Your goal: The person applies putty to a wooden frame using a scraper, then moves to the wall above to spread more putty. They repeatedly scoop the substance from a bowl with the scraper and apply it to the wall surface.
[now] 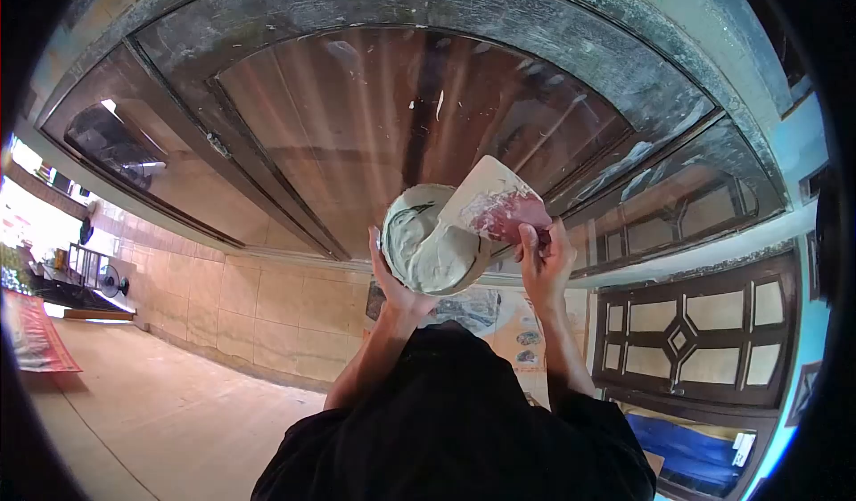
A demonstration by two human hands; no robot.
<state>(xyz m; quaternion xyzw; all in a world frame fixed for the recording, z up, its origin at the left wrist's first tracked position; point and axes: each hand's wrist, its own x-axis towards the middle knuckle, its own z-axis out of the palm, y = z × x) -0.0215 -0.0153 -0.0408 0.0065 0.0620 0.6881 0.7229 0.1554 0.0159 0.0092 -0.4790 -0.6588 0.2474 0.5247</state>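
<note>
My left hand (399, 289) cups a round bowl (408, 196) from its left side and below. Inside the bowl lies thick whitish putty (448, 263), smooth on top with a few swirls. A flat, pinkish-red putty spreader (519, 210) is pinched between the thumb and fingers of my right hand (546, 262). White putty coats much of its blade. The spreader slants over the bowl's right side, and a strand of putty joins its lower edge to the putty below.
A brown door (330, 135) with white smears on its frame (571, 37) stands close in front. Tiled floor (276, 314) runs below it. To the right is a dark panelled door (682, 332). A fan (111, 280) and a red sheet (40, 332) are far left.
</note>
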